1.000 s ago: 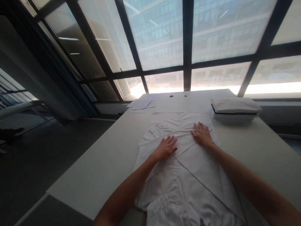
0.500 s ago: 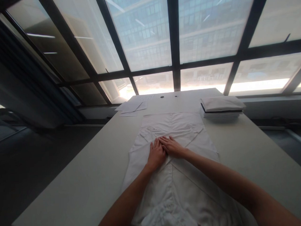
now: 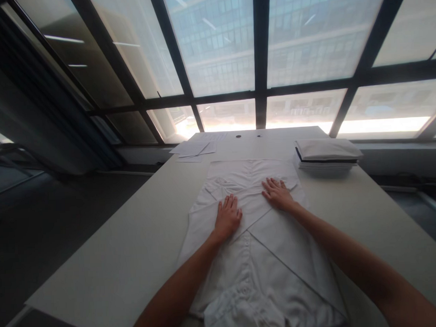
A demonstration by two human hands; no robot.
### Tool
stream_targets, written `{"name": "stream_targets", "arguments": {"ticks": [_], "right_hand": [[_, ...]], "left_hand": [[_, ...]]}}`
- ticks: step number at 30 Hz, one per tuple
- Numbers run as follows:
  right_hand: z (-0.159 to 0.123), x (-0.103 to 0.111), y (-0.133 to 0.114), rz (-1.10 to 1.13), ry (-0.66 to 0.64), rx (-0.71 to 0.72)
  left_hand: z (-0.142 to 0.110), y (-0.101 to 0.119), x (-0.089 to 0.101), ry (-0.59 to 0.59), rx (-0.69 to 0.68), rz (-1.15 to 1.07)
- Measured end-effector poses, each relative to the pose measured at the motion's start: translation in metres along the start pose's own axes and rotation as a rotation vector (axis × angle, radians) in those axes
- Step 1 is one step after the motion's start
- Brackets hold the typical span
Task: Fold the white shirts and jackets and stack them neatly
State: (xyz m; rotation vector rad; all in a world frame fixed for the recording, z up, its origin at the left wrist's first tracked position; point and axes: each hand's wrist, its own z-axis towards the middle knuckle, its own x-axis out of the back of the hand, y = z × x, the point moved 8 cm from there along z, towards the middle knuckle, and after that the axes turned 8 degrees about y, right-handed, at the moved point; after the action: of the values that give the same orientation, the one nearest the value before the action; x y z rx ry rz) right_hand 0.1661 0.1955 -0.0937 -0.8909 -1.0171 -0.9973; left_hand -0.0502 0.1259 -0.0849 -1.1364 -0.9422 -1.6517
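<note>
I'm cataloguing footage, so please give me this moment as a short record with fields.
Left hand: palm down on the white shirt
Right hand: palm down on the same shirt, apart from the left and farther forward
Shirt: wrinkled, laid out on a pale table
Table, far left: loose paper sheets
Table, far right: stack of folded cloth
Background: dark-framed windows

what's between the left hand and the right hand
Only creased cloth of the white garment lies between the left hand and the right hand, as the head view shows.
</note>
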Motion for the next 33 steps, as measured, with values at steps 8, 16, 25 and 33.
{"name": "stream_targets", "arguments": {"ticks": [8, 16, 25, 33], "right_hand": [[-0.001, 0.004, 0.049, -0.034, 0.040, -0.213], [-0.003, 0.004, 0.051, -0.014, 0.079, -0.297], [-0.006, 0.001, 0.059, -0.090, 0.091, -0.367], [-0.004, -0.003, 0.066, -0.083, 0.098, -0.333]], "left_hand": [[0.000, 0.000, 0.000, -0.002, 0.007, -0.011], [0.001, 0.000, -0.003, -0.053, -0.006, 0.027], [0.001, -0.001, -0.003, -0.081, -0.027, 0.046], [0.000, -0.001, -0.003, -0.056, -0.039, 0.035]]}}
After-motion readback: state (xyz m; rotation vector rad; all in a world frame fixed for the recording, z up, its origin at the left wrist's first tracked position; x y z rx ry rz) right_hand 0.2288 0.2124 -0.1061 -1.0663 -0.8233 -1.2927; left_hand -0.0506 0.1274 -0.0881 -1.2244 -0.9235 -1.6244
